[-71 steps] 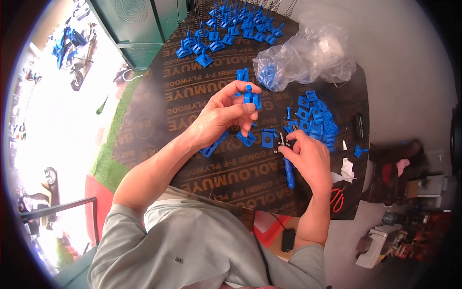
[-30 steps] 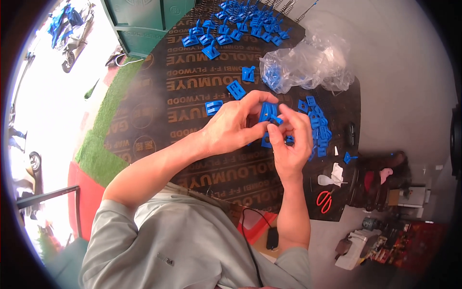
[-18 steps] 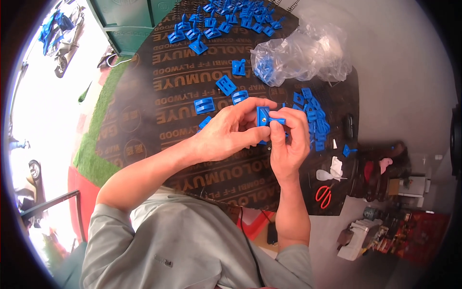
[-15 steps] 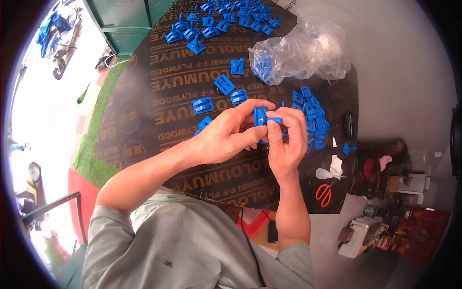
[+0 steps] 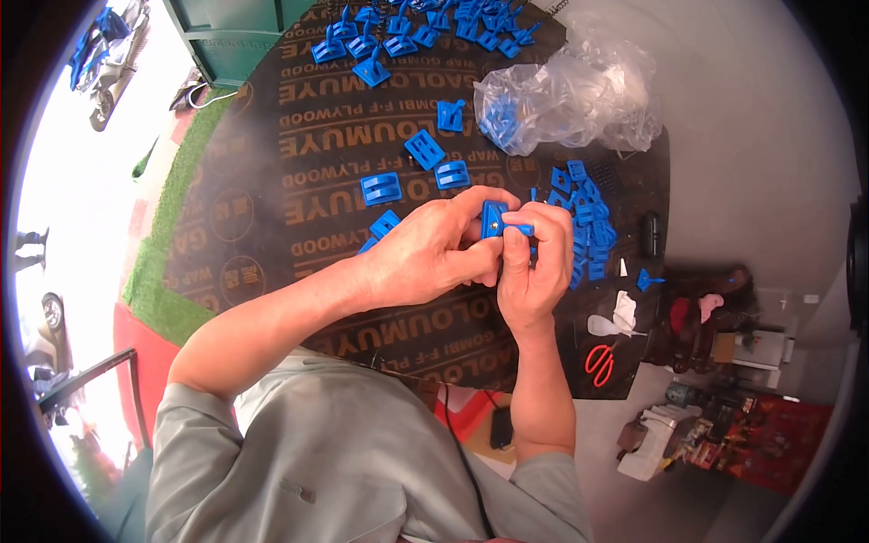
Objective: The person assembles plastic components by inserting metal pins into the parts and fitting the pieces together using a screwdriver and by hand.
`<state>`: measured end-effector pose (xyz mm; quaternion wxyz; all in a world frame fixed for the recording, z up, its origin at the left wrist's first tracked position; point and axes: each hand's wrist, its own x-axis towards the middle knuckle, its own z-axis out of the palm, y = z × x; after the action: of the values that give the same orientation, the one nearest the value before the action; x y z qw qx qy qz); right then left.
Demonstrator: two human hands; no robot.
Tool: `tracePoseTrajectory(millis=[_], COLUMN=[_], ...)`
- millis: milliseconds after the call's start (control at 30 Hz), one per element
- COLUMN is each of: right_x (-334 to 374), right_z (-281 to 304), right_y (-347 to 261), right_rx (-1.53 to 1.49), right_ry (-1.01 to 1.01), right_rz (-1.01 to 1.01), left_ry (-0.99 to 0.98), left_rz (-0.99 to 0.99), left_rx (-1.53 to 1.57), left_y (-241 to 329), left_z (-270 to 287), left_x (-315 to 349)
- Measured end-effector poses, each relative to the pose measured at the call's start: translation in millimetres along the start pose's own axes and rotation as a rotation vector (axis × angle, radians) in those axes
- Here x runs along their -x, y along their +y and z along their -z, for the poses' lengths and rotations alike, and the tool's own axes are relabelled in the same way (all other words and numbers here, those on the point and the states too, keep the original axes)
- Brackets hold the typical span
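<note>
Over the near middle of the dark plywood table (image 5: pixel 253 163), my left hand (image 5: pixel 418 253) grips a blue plastic block (image 5: pixel 492 215) with a small shiny spot on its face. My right hand (image 5: pixel 536 271) pinches a narrow blue plastic stem (image 5: pixel 521 230) between thumb and forefinger, its end against the block. Whether the two are joined I cannot tell. My fingers hide the block's underside. Loose blue slotted pieces lie just beyond my left hand, among them a ridged one (image 5: pixel 381 188) and a flat one (image 5: pixel 424 150). A heap of blue parts (image 5: pixel 593 222) lies right of my right hand.
At the far side stand several blue pieces with upright stems (image 5: pixel 371 68). A clear plastic bag (image 5: pixel 579 104) holds blue parts at the back right. Red-handled scissors (image 5: pixel 599 364), white scraps (image 5: pixel 623 312) and a black object (image 5: pixel 651 233) lie near the right edge.
The whole view has shifted slightly. Both hands keep nearly the same hold; the block is turned a little between my fingers.
</note>
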<state>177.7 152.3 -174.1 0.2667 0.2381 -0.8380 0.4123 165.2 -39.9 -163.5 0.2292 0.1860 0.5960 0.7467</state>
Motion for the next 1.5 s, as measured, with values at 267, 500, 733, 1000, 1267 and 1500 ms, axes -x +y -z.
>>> tracePoseTrajectory(millis=[267, 500, 733, 1000, 1267, 1500], right_x=[0.7, 0.1, -1.0, -3.5, -7.0, -14.9], right_z=[8.1, 10.8, 12.4, 10.9, 11.2, 11.2], right_y=[4.4, 5.7, 9.6, 0.9, -2.8, -2.4], right_rx=[-0.143, -0.359, -0.311, -0.254, -0.041, -0.018], right_ry=[0.0, 0.015, 0.029, 0.058, 0.065, -0.02], right_rz=[-0.079, -0.235, -0.147, -0.108, 0.015, 0.018], left_ry=[-0.091, -0.041, 0.064, 0.12, 0.245, 0.134], left_rz=[0.036, -0.007, -0.161, -0.213, -0.418, -0.149], left_rx=[0.276, 0.237, -0.161, -0.32, -0.427, -0.073], left_y=[2.9, -0.6, -3.2, -6.1, -13.0, -10.6], left_z=[7.7, 2.2, -0.9, 0.0, -5.5, 2.4], left_x=[-0.3, -0.9, -1.5, 1.2, -1.3, 1.0])
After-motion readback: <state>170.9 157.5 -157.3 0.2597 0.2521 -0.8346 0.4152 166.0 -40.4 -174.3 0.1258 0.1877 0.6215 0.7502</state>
